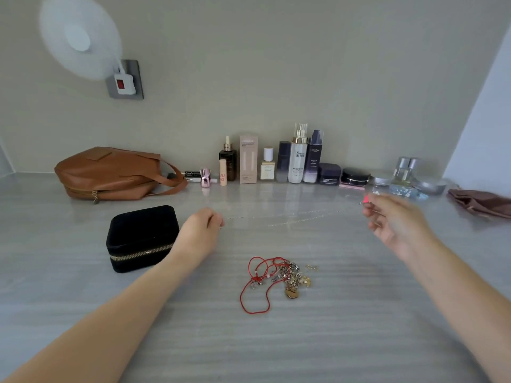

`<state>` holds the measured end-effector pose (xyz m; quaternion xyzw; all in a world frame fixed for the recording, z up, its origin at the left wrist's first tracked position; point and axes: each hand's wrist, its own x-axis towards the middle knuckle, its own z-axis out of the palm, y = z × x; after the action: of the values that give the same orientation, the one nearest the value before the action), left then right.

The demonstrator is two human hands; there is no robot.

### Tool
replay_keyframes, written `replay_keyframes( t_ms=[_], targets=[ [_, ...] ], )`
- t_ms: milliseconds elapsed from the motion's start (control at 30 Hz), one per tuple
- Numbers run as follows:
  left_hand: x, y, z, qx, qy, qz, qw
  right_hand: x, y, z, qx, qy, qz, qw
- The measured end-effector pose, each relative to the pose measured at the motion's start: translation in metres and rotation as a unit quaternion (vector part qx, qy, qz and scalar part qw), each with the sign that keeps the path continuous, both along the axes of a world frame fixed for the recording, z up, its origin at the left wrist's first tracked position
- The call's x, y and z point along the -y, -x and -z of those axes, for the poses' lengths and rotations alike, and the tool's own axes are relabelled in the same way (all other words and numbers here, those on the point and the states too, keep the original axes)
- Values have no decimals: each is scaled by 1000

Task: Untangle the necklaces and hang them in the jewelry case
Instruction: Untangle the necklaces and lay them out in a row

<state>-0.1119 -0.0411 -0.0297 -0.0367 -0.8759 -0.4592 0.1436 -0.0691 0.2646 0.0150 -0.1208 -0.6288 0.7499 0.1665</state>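
Observation:
A thin silver chain necklace (293, 214) is stretched out level above the grey table between my two hands. My left hand (203, 226) pinches its left end, just right of the closed black jewelry case (141, 236) with a gold zip. My right hand (395, 219), blurred, pinches the chain's right end at its fingertips. Nearer to me lies a tangled pile: a red cord necklace (255, 288) looped round metal chains and gold charms (293, 280).
A brown leather bag (110, 172) lies at the back left. A row of cosmetic bottles and jars (290, 164) lines the wall. A brownish pouch (481, 203) sits at the far right. A white fan (80, 37) and wall socket (125, 80) are up left.

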Motion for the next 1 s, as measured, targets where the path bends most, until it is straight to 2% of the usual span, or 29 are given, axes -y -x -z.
replay_keyframes(
  t_ms=[67,200,400,600,1000],
  targets=[
    [1,0,3,-28,86,-3,996,-5,2,6,21,-24,-10,999],
    [-1,-2,9,-60,185,-8,981,-16,4,19,58,-96,-21,993],
    [1,-2,15,-67,315,-5,947,-25,7,35,78,-282,16,956],
    [3,1,15,-74,348,-17,935,-27,8,41,94,-338,26,936],
    [-1,-2,11,-62,341,-42,937,-33,12,43,106,-393,44,912]
  ],
)
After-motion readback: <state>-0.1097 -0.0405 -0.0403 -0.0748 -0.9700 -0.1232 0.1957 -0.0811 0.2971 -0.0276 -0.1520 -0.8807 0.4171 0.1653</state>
